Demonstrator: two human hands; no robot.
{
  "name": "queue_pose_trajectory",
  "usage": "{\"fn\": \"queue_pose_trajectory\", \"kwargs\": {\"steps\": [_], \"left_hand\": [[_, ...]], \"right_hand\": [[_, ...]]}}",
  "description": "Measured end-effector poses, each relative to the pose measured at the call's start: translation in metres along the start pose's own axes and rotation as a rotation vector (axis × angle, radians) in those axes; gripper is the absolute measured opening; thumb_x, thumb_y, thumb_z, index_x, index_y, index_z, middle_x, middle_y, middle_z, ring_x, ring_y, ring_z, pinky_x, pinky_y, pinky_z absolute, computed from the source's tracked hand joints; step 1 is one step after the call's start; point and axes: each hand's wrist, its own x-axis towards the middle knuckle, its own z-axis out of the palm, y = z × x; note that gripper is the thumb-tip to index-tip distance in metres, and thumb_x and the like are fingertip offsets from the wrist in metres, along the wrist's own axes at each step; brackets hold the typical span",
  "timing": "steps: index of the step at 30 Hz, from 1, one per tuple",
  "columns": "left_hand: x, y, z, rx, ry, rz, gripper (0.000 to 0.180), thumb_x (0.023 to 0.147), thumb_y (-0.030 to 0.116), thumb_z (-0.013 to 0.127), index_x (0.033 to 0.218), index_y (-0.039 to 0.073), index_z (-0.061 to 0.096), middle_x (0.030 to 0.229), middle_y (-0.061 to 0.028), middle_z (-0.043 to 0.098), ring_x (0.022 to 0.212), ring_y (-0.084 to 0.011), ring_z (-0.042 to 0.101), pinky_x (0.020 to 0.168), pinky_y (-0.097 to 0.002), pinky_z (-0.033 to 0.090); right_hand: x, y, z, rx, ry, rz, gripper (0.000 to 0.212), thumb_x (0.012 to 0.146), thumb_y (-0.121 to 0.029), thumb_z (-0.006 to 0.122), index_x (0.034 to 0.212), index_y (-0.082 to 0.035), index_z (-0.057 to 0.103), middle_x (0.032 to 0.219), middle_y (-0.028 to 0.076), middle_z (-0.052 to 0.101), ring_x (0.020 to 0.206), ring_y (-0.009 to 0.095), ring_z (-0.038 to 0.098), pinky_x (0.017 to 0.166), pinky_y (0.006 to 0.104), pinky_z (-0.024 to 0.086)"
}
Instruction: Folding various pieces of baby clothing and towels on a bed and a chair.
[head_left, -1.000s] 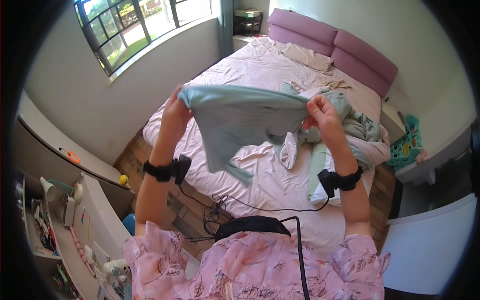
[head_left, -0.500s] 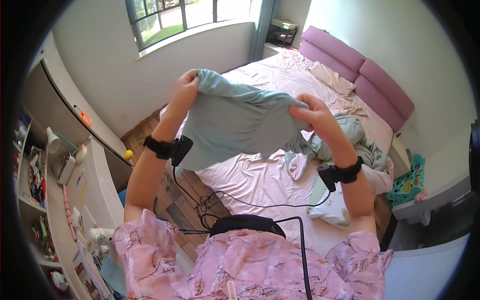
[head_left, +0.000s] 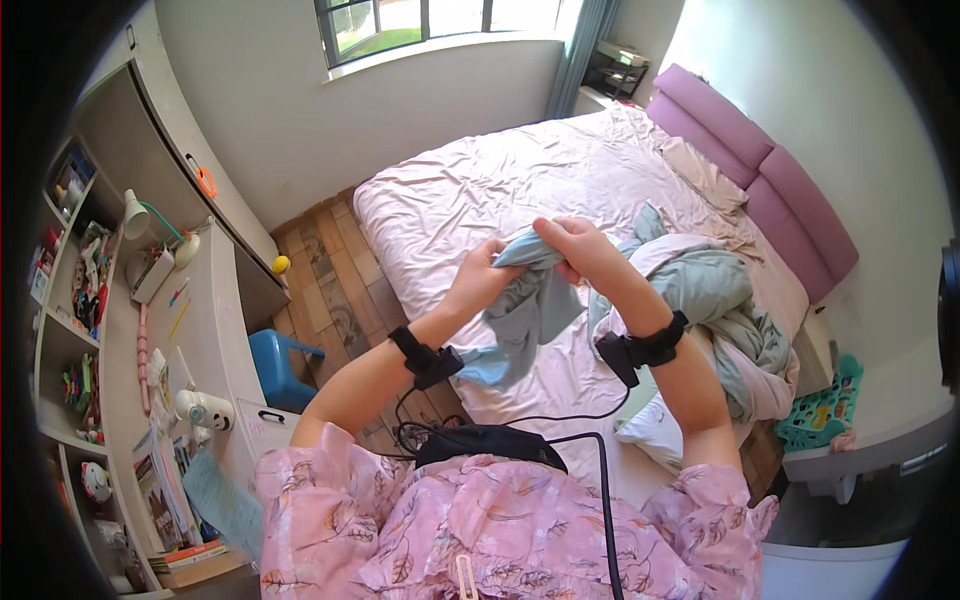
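A pale green-blue cloth [head_left: 532, 315] hangs bunched from both my hands, over the near part of the bed. My left hand [head_left: 484, 278] is closed on its upper left edge. My right hand [head_left: 588, 252] pinches the gathered top edge, thumb uppermost, close beside the left. Below them the cloth falls in loose folds, and its lower end shows a lighter blue. What kind of cloth item it is cannot be made out. To the right of my hands, a heap of green and pinkish bedding [head_left: 708, 285] lies crumpled on the bed.
The bed [head_left: 450, 190] has a pale pink sheet and a purple headboard [head_left: 720, 130]. A white pillow [head_left: 655, 432] lies near my right forearm. Left stand a blue stool [head_left: 280, 368] and a cluttered desk [head_left: 225, 345]. A teal basket [head_left: 826, 400] is at right. Black cables run between my wristbands.
My hands have come together and lower, nearer my body. The cloth, stretched wide between them before, is now gathered and hanging. The view has shifted left.
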Motion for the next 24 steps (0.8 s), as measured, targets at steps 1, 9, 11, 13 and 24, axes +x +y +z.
{"fn": "queue_pose_trajectory", "kwargs": {"steps": [1, 9, 11, 13, 24], "left_hand": [[0.003, -0.008, -0.005, -0.028, 0.014, 0.003, 0.025, 0.071, 0.015, 0.067, 0.088, 0.000, 0.058, 0.078, -0.0093, 0.061, 0.073, -0.0118, 0.056, 0.063, -0.0256, 0.044], [-0.005, -0.001, -0.022, 0.495, -0.153, 0.056, 0.032, 0.064, 0.027, 0.070, 0.080, 0.002, 0.060, 0.075, -0.0126, 0.062, 0.072, -0.0221, 0.061, 0.062, -0.0313, 0.046], [-0.018, 0.002, -0.013, 0.719, -0.186, 0.075, 0.033, 0.061, 0.029, 0.071, 0.078, 0.003, 0.059, 0.077, -0.0137, 0.062, 0.074, -0.0255, 0.061, 0.063, -0.0331, 0.047], [-0.021, -0.016, -0.016, 1.045, -0.211, 0.158, 0.028, 0.061, 0.026, 0.069, 0.074, 0.004, 0.057, 0.080, -0.0151, 0.062, 0.078, -0.0311, 0.060, 0.066, -0.0375, 0.048], [-0.013, 0.026, -0.074, 0.857, -0.135, -0.052, 0.020, 0.067, 0.003, 0.051, 0.086, 0.002, 0.058, 0.080, -0.0177, 0.061, 0.080, -0.0313, 0.059, 0.067, -0.0376, 0.045]], "right_hand": [[-0.001, 0.007, -0.001, -0.378, 0.150, -0.123, 0.044, 0.083, -0.044, 0.054, 0.076, -0.001, 0.057, 0.058, 0.005, 0.055, 0.047, 0.012, 0.053, 0.043, 0.0255, 0.039], [-0.034, 0.037, 0.011, -1.035, 0.075, 0.004, 0.054, 0.077, -0.053, 0.054, 0.073, 0.000, 0.063, 0.060, 0.014, 0.058, 0.060, 0.025, 0.059, 0.056, 0.0340, 0.044], [-0.034, 0.041, 0.009, -0.875, 0.254, -0.078, 0.051, 0.081, -0.050, 0.053, 0.073, 0.000, 0.062, 0.059, 0.013, 0.057, 0.057, 0.021, 0.057, 0.055, 0.0327, 0.043], [-0.034, 0.038, -0.006, -0.652, 0.277, -0.148, 0.050, 0.084, -0.046, 0.050, 0.070, 0.001, 0.060, 0.059, 0.013, 0.055, 0.056, 0.021, 0.054, 0.055, 0.0323, 0.042], [-0.023, 0.109, -0.056, -1.193, 0.107, 0.269, 0.021, 0.067, -0.003, 0.052, 0.086, -0.004, 0.060, 0.082, 0.020, 0.061, 0.073, 0.034, 0.060, 0.066, 0.0425, 0.046]]}}
